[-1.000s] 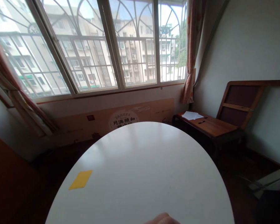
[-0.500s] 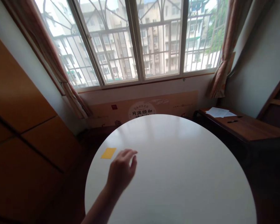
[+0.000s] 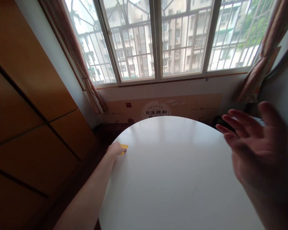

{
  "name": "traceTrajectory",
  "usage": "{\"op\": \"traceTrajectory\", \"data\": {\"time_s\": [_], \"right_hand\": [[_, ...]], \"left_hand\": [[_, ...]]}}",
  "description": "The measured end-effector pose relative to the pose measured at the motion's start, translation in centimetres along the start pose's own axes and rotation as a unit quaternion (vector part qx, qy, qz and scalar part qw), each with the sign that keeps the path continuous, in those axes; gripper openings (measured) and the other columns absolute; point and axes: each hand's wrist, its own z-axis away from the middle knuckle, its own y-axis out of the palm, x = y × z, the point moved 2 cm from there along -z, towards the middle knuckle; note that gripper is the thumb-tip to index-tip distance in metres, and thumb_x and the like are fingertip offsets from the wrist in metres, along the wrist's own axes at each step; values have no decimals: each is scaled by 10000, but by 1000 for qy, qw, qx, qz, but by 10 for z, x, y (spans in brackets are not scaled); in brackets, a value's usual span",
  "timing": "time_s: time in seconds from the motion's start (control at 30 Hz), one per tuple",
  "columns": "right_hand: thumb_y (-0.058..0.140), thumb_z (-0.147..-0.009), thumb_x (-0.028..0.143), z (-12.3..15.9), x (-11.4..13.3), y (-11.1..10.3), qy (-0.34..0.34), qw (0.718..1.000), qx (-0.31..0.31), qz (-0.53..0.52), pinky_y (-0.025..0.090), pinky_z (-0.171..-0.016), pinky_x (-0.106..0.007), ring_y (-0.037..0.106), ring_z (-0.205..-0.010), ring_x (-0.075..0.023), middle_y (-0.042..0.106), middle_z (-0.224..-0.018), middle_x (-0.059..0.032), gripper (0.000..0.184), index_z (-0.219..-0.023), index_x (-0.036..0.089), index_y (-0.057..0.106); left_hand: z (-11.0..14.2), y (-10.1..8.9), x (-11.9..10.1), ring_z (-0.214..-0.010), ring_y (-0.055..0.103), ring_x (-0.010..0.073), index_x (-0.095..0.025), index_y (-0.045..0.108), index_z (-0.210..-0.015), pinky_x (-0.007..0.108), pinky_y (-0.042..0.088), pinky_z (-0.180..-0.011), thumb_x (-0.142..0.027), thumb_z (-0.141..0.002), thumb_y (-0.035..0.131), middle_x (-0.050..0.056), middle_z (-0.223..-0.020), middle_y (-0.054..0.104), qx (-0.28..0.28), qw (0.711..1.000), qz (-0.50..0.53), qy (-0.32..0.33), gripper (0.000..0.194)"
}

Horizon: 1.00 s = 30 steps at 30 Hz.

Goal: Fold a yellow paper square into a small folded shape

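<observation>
My left hand [image 3: 114, 149] reaches to the far left edge of the round white table [image 3: 172, 172] and lies over a small yellow card [image 3: 124, 147], covering most of it. Its fingers are bent down onto the card; whether they grip it I cannot make out. My right hand [image 3: 256, 143] is raised close to the camera at the right, blurred, fingers spread apart and holding nothing.
A wooden cabinet [image 3: 26, 127] fills the left side. A barred window [image 3: 172, 38] with pinkish curtains runs along the back wall, and a printed cardboard panel [image 3: 158, 110] leans below it. Dark floor lies between table and cabinet.
My left hand has moved out across the table onto the yellow card. My right hand has risen into view at the right. The view has turned left and down.
</observation>
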Motion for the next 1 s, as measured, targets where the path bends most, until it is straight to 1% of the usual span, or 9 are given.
{"op": "traceTrajectory", "data": {"time_s": [0.1,0.2,0.27,0.4,0.53,0.63,0.77,0.87,1.0], "right_hand": [[717,-859,221,14,-52,13,51,999,5,7,514,-990,-505,593,-1209,-260,587,-1298,-90,696,-1472,352,414],[677,-868,269,37,-102,19,118,992,15,49,535,-943,-476,615,-1158,-264,587,-1282,-115,645,-1457,294,417],[635,-882,288,53,-123,20,150,985,29,82,545,-913,-468,620,-1137,-267,594,-1255,-122,612,-1453,268,416],[573,-890,273,76,-145,22,149,970,126,144,545,-903,-446,609,-1133,-258,613,-1234,-106,522,-1404,253,485],[545,-854,228,88,-155,26,157,951,204,171,539,-866,-417,623,-1069,-248,628,-1223,-99,489,-1343,237,554],[566,-820,239,93,-160,31,221,938,228,135,514,-897,-433,607,-1080,-257,622,-1233,-101,497,-1316,224,587],[582,-840,312,96,-162,37,261,931,229,113,535,-834,-398,631,-1009,-245,656,-1158,-107,430,-1253,201,629],[569,-876,404,98,-165,40,302,921,232,78,557,-724,-341,653,-918,-224,681,-1050,-108,422,-1224,174,633],[542,-880,485,103,-168,45,363,901,238,26,528,-529,-259,659,-804,-209,675,-912,-95,441,-1146,146,636]], "left_hand": [[-8,-2,-2,-1004,657,229,-144,641,-1136,416,549,-870,-399,-915,660,87,-1145,668,38,999,-6,-7,337],[-9,-2,-5,-995,658,223,-146,633,-1156,408,568,-847,-352,-928,656,83,-1158,655,56,998,6,-10,308],[-7,-2,-8,-998,654,221,-148,624,-1171,405,571,-843,-332,-932,654,85,-1169,647,57,998,21,-8,304],[8,2,-24,-938,652,205,-148,632,-1115,383,563,-811,-322,-930,652,64,-1082,655,52,996,69,13,255],[32,9,-66,-805,624,184,-132,625,-883,327,527,-716,-197,-857,662,29,-853,626,59,982,163,79,79],[57,15,-110,-728,615,179,-154,603,-860,275,484,-620,-123,-760,604,10,-755,592,106,943,272,158,105],[99,22,-155,-748,633,167,-169,579,-957,257,486,-598,-226,-714,552,51,-908,655,180,860,410,244,250],[125,33,-168,-689,593,151,-159,564,-982,252,450,-563,-267,-685,544,68,-912,655,204,815,471,268,317],[143,54,-171,-675,550,145,-146,522,-1203,262,441,-592,-276,-667,580,33,-855,617,206,786,515,273,555]]}}
